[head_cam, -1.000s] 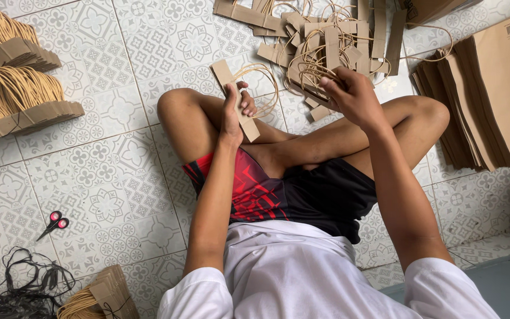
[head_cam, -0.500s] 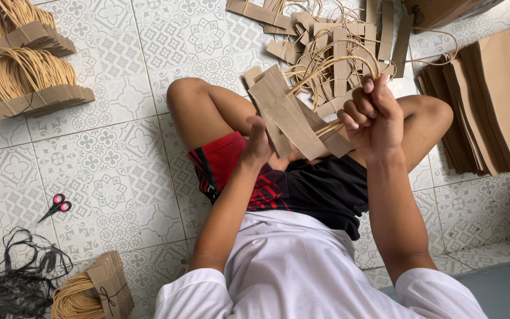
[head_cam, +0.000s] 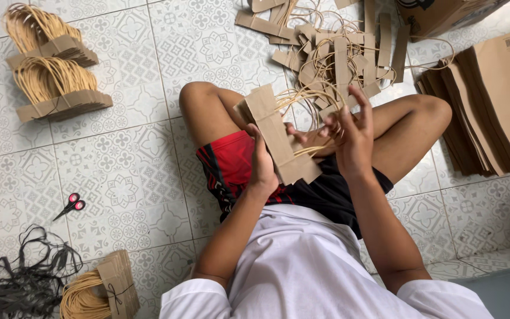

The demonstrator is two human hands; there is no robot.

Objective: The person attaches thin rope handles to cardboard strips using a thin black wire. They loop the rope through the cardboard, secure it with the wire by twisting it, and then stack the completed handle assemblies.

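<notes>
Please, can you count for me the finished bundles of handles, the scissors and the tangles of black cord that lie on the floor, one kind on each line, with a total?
Bundles of tan paper-cord handles on brown cardboard strips: 3
Small scissors with red handles: 1
Tangle of black cord: 1
Total: 5
</notes>
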